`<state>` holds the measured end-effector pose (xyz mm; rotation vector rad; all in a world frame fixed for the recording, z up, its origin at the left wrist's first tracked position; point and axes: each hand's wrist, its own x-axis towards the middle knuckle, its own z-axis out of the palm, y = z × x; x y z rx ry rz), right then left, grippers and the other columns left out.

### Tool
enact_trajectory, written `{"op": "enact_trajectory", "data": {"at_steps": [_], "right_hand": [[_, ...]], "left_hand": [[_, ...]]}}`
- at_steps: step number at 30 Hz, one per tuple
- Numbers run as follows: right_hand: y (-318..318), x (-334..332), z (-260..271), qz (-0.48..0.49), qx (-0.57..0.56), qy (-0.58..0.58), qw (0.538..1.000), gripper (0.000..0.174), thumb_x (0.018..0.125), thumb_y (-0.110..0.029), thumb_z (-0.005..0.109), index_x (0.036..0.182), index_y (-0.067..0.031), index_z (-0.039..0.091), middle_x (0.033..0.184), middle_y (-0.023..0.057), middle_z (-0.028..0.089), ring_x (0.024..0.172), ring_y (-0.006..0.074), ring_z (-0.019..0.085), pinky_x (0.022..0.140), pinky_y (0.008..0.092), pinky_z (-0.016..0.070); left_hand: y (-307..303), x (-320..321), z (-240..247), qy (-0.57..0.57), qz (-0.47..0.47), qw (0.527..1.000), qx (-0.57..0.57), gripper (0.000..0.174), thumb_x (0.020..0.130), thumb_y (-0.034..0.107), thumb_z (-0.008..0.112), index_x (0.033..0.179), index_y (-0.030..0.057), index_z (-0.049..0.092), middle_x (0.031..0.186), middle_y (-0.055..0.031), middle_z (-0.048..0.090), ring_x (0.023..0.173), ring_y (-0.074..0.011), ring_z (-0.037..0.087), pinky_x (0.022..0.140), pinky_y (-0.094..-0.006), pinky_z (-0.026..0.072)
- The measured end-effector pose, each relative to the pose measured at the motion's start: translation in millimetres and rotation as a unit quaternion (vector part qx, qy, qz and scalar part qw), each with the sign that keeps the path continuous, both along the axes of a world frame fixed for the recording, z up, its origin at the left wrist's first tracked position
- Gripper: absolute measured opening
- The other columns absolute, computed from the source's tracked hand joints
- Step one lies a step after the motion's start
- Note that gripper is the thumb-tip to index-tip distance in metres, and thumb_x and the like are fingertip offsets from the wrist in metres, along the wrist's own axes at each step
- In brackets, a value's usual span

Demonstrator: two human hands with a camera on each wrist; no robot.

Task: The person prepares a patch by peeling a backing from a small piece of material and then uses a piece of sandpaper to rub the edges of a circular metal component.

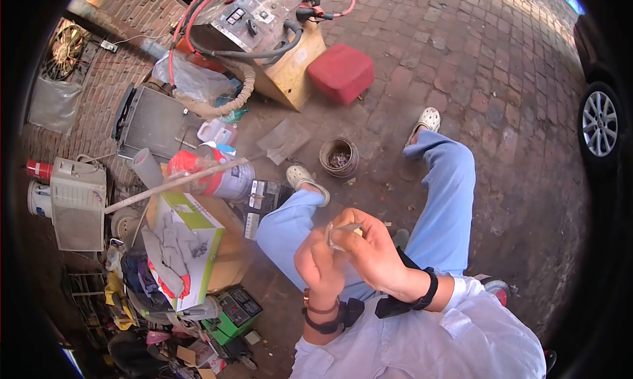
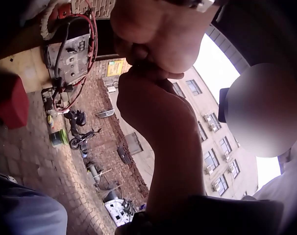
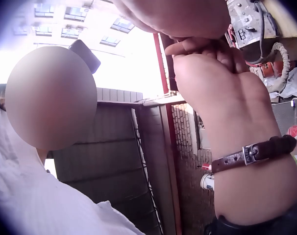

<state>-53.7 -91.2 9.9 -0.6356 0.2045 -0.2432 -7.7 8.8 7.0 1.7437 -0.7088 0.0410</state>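
Observation:
Both hands meet in front of the lap in the head view. The right hand (image 1: 377, 252) pinches a thin, grey, pointed strip (image 1: 345, 227) between thumb and fingers. Against it, the left hand (image 1: 318, 262) has its fingers curled round a small pale curved piece (image 1: 329, 238), mostly covered by the fingertips; its exact kind I cannot tell. In the left wrist view the right hand (image 2: 151, 105) presses close to the left, and their fingers hide the work. The right wrist view shows the back of the left hand (image 3: 214, 81), fingers bent inward, under the other hand.
A round metal can (image 1: 339, 157) with bits inside stands on the brick floor between the feet. A red stool (image 1: 341, 74) and a cabled machine (image 1: 250, 16) are ahead. At left are a battery (image 1: 265, 196), a long wooden handle (image 1: 184, 181) and a green-white box (image 1: 214, 237).

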Motion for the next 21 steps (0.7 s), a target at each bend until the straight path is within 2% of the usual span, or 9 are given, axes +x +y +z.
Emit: {"op": "enact_trajectory", "data": {"at_steps": [1, 3, 6, 8, 10, 12, 16, 19, 21], "right_hand": [[-1, 0, 3, -0.010, 0.041, -0.001, 0.999, 0.009, 0.091, -0.007, 0.054, 0.085, -0.0011, 0.050, 0.078, 0.0043, 0.057, 0.066, 0.0087, 0.056, 0.057, 0.0228, 0.0463], [-1, 0, 3, -0.019, 0.081, -0.004, 0.997, 0.009, 0.091, -0.007, 0.054, 0.085, -0.0011, 0.050, 0.078, 0.0044, 0.058, 0.066, 0.0088, 0.057, 0.057, 0.0229, 0.0465], [0, 1, -6, -0.009, 0.073, -0.014, 0.997, 0.009, 0.091, -0.007, 0.054, 0.086, -0.0010, 0.050, 0.079, 0.0049, 0.058, 0.067, 0.0090, 0.057, 0.057, 0.0224, 0.0460], [1, 0, -11, 0.012, 0.006, -0.003, 1.000, 0.008, 0.092, -0.006, 0.053, 0.086, -0.0010, 0.050, 0.079, 0.0054, 0.058, 0.068, 0.0093, 0.057, 0.057, 0.0215, 0.0446], [-3, 1, -2, -0.001, 0.047, 0.002, 0.999, 0.008, 0.092, -0.006, 0.053, 0.086, -0.0008, 0.050, 0.080, 0.0057, 0.058, 0.068, 0.0096, 0.057, 0.058, 0.0218, 0.0454], [-4, 2, 0, -0.011, 0.085, 0.000, 0.996, 0.008, 0.092, -0.006, 0.052, 0.086, -0.0007, 0.050, 0.080, 0.0059, 0.058, 0.068, 0.0099, 0.057, 0.059, 0.0221, 0.0462], [-5, 2, -4, 0.007, 0.045, -0.001, 0.999, 0.008, 0.092, -0.005, 0.051, 0.086, 0.0001, 0.050, 0.080, 0.0071, 0.058, 0.068, 0.0114, 0.057, 0.061, 0.0246, 0.0505], [-8, 2, -1, 0.003, 0.058, 0.000, 0.998, 0.008, 0.091, -0.005, 0.052, 0.086, 0.0005, 0.049, 0.081, 0.0075, 0.058, 0.069, 0.0121, 0.058, 0.062, 0.0253, 0.0515], [-7, 3, -2, -0.002, 0.083, -0.010, 0.997, 0.008, 0.091, -0.005, 0.052, 0.086, 0.0006, 0.050, 0.082, 0.0076, 0.058, 0.070, 0.0123, 0.059, 0.062, 0.0254, 0.0515]], "left_hand": [[2, 0, -1, 0.002, 0.000, 1.000, 0.000, 0.013, 0.086, 0.006, 0.051, 0.081, -0.0043, 0.057, 0.068, -0.0111, 0.054, 0.056, -0.0233, 0.051, 0.052, -0.0313, 0.0395], [5, 1, -2, 0.100, -0.047, 0.993, -0.042, 0.006, 0.083, 0.002, 0.054, 0.082, -0.0034, 0.057, 0.071, -0.0104, 0.056, 0.059, -0.0216, 0.052, 0.053, -0.0303, 0.0405], [-1, -2, -3, 0.049, 0.013, 0.998, -0.037, 0.005, 0.083, 0.001, 0.055, 0.081, -0.0027, 0.057, 0.073, -0.0094, 0.057, 0.059, -0.0203, 0.052, 0.054, -0.0299, 0.0407], [-2, -1, -4, 0.038, 0.011, 0.999, -0.032, 0.004, 0.083, 0.001, 0.055, 0.082, -0.0027, 0.057, 0.073, -0.0094, 0.057, 0.059, -0.0202, 0.051, 0.053, -0.0299, 0.0405], [0, -2, -7, 0.031, 0.013, 0.999, -0.027, 0.003, 0.082, 0.000, 0.056, 0.083, -0.0027, 0.057, 0.074, -0.0094, 0.057, 0.058, -0.0201, 0.051, 0.053, -0.0299, 0.0402], [2, 0, -7, 0.099, -0.018, 0.994, -0.038, 0.005, 0.080, -0.003, 0.057, 0.086, -0.0026, 0.056, 0.073, -0.0093, 0.056, 0.057, -0.0217, 0.050, 0.052, -0.0301, 0.0394], [-3, 0, -4, -0.013, 0.013, 1.000, 0.015, 0.007, 0.080, -0.003, 0.058, 0.086, -0.0026, 0.054, 0.072, -0.0096, 0.054, 0.056, -0.0230, 0.049, 0.052, -0.0300, 0.0389], [-2, -2, -8, 0.014, 0.012, 1.000, 0.004, 0.006, 0.081, -0.001, 0.059, 0.082, -0.0028, 0.054, 0.070, -0.0097, 0.052, 0.056, -0.0235, 0.048, 0.051, -0.0300, 0.0382], [1, 0, -9, 0.105, -0.006, 0.994, -0.043, 0.007, 0.081, -0.001, 0.059, 0.081, -0.0032, 0.052, 0.069, -0.0100, 0.051, 0.055, -0.0231, 0.046, 0.050, -0.0303, 0.0373]]}}
